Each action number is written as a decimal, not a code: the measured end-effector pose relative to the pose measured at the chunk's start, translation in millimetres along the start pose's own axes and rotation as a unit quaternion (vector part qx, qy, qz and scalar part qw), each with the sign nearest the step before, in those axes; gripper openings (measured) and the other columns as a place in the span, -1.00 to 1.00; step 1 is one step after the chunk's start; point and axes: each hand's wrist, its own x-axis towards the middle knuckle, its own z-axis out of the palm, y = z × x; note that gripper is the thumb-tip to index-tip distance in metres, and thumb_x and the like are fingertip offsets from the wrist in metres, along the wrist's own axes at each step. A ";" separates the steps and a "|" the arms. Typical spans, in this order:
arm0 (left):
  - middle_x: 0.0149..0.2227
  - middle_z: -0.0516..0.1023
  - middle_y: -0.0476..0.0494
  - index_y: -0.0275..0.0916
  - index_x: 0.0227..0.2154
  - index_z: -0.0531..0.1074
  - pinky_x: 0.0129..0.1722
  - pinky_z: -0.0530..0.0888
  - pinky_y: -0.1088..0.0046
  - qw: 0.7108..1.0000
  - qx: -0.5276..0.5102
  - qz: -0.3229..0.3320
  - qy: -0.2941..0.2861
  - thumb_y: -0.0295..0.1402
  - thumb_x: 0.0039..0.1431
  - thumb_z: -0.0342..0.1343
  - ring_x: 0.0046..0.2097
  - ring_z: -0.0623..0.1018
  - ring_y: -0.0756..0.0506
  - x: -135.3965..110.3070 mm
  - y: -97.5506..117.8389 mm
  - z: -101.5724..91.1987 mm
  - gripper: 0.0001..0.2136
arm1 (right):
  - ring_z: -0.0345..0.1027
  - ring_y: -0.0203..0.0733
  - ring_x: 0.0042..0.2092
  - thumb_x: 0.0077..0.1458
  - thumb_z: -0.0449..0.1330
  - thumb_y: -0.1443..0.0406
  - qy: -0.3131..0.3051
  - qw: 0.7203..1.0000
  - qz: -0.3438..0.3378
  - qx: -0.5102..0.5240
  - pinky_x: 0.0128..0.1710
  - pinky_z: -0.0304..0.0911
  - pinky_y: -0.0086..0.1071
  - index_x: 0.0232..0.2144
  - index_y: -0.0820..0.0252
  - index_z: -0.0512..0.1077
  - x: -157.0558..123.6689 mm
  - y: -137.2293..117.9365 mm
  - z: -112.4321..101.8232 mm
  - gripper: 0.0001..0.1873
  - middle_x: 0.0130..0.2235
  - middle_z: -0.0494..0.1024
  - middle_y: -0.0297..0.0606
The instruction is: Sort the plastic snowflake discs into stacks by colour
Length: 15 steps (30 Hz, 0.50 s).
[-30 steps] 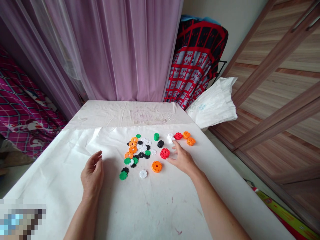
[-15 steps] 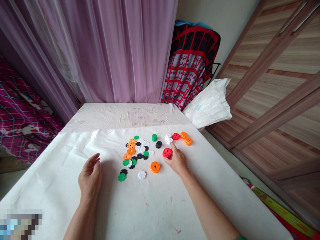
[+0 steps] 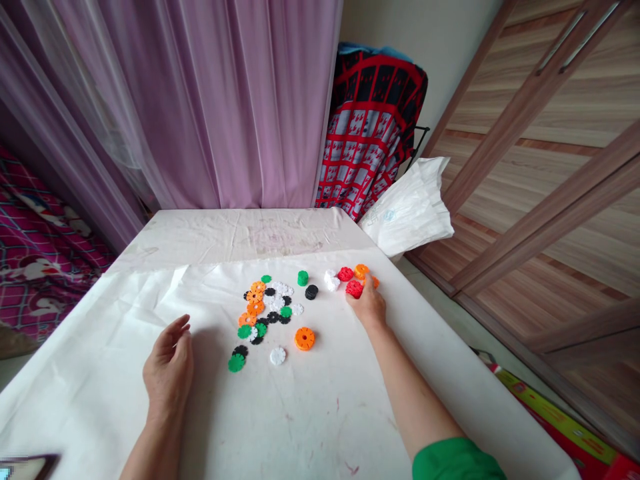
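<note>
Between the thumb and fingers of my right hand is a stack of red notched discs, at the table's right side. Close by are another red stack, an orange stack and white discs. My left hand rests at the left on its side, fingers loosely curved and apart, holding nothing. Between my hands lies a loose spread of orange discs, white discs, black discs and green discs. Nearer me are an orange stack and a white disc.
A green stack and a black stack stand mid-table. The white tablecloth covers the table. A white bag hangs off the far right edge. A device corner shows at lower left.
My right hand has carried the red stack away from me and to the right, beside the other red and the orange stacks. My left hand keeps its pose; the view has shifted slightly.
</note>
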 end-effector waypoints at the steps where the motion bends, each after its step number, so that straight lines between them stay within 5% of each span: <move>1: -0.15 0.63 -0.08 -0.08 -0.12 0.56 0.14 0.42 0.10 1.000 -0.001 0.003 0.001 -0.25 0.02 0.07 -0.04 0.57 -0.20 -0.1 0.0 -0.2 -0.65 | 0.50 0.06 -0.17 0.02 0.21 0.22 0.014 1.000 0.001 0.007 -0.21 0.30 -0.21 0.27 0.25 0.12 1.2 1.2 2.9 -0.22 -0.17 0.58 -0.02; 9: -0.13 0.63 -0.09 -0.08 -0.10 0.56 0.15 0.41 0.09 1.000 -0.004 0.003 -0.001 -0.23 0.03 0.07 -0.08 0.58 -0.19 1.5 -3.7 1.9 -0.64 | 0.49 0.04 -0.21 0.01 0.18 0.19 0.046 0.998 0.023 0.022 -0.21 0.32 -0.19 0.27 0.23 0.12 4.0 3.0 12.1 -0.22 -0.22 0.56 -0.07; 15: -0.13 0.63 -0.11 -0.09 -0.08 0.55 0.16 0.40 0.12 1.000 -0.013 0.016 -0.004 -0.24 0.02 0.07 -0.03 0.58 -0.19 4.8 -10.7 3.4 -0.62 | 0.44 0.07 -0.03 0.04 0.15 0.16 0.027 0.998 -0.037 0.032 -0.04 0.31 -0.13 0.28 0.24 0.03 -4.6 14.6 11.7 -0.21 -0.01 0.51 0.03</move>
